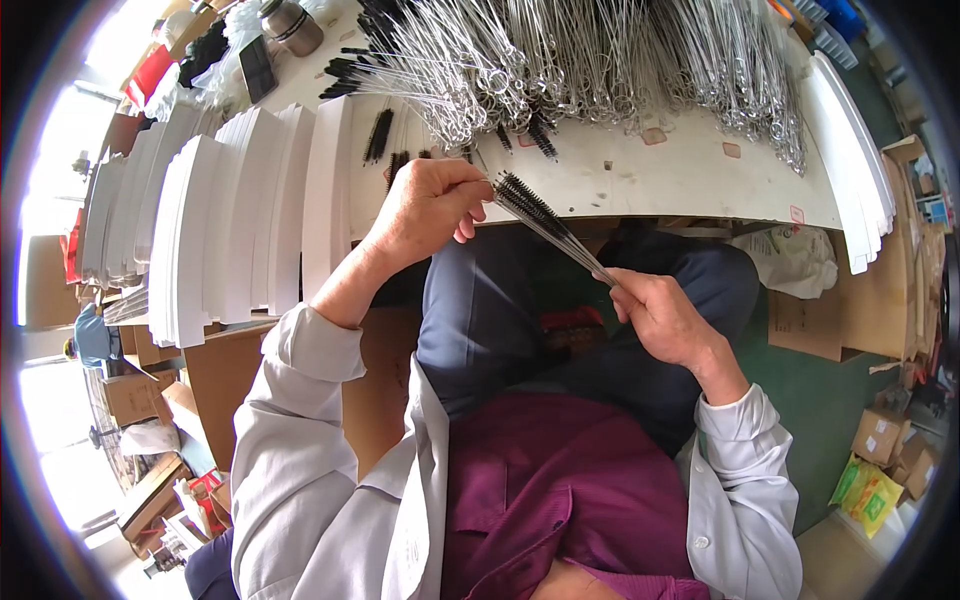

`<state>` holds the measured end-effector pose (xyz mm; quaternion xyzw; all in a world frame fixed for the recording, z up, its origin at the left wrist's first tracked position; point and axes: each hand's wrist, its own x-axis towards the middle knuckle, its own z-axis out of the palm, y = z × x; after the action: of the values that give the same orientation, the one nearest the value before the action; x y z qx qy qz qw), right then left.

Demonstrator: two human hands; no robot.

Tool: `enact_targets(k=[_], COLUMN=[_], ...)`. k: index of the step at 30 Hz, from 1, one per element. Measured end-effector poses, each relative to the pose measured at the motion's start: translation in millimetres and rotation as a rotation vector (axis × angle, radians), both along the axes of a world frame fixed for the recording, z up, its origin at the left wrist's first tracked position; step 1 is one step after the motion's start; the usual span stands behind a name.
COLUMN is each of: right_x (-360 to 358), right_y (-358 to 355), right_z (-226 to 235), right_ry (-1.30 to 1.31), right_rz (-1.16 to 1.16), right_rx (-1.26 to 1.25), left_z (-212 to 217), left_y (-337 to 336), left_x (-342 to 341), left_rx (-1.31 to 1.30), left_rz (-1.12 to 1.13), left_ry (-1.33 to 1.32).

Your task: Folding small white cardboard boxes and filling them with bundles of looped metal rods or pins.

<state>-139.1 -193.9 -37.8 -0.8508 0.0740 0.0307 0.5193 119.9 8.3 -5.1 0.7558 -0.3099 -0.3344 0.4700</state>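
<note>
My right hand (665,315) grips the thin wire handles of a bundle of wire brushes (540,222). Their black bristle ends slant up and left, over my lap near the table's front edge. Beside those tips is my left hand (432,208), with thumb and forefinger pinched together; whatever lies between them is too small to make out. Across the table spreads a large pile of similar wire brushes (560,70), many with looped wire ends facing me. A few loose black-bristled brushes (378,136) lie just beyond my left hand.
Long white folded card strips (185,235) stand stacked at the left of the table (690,180), with more white strips (850,170) at its right edge. A metal flask (290,27) and a dark phone (257,70) sit at the back left. Cardboard boxes (880,290) flank the table.
</note>
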Motion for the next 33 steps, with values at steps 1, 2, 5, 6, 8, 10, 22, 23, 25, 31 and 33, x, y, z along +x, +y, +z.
enact_targets(k=[1,2,5,6,8,10,22,23,25,31,33], right_x=[-0.1,0.1,2.2,2.7,3.8,6.8,5.0,7.4,12.5,19.0,17.7], right_y=[0.7,1.5,3.9,5.6,9.7,12.2,13.8,15.6,18.8,28.6,28.7], right_z=[-2.1,-4.1,-7.9,-8.5,-10.4,-4.6,-21.3,-23.9,-31.0,-32.6,-32.8], right_ry=[0.008,0.015,-0.011,-0.012,-0.040,0.001,0.129,0.112,0.067,0.007,-0.002], right_rz=[-0.014,-0.029,-0.069,-0.067,-0.109,-0.113,-0.137,-0.138,-0.105,-0.080,-0.085], right_rx=[-0.012,-0.024,-0.082,-0.082,-0.070,-0.009,0.324,0.298,0.293,0.252,0.221], left_z=[-0.7,-1.3,-4.1,-1.7,3.2,-4.3,9.0,12.9,17.1,8.4,13.7], left_y=[0.1,0.4,1.8,2.7,6.6,9.5,120.5,127.7,133.7,123.3,127.5], left_x=[-0.1,-0.1,0.9,-2.3,-15.6,-23.7,20.4,25.1,27.4,29.1,36.4], left_rx=[-0.007,-0.013,-0.026,-0.026,-0.023,-0.193,0.376,0.552,0.733,0.868,0.872], left_rz=[0.004,0.008,0.010,0.012,0.067,0.015,0.381,0.413,0.446,0.360,0.421], left_ry=[-0.002,-0.005,-0.048,-0.050,-0.344,-0.650,-1.083,-1.018,-0.944,-0.754,-0.673])
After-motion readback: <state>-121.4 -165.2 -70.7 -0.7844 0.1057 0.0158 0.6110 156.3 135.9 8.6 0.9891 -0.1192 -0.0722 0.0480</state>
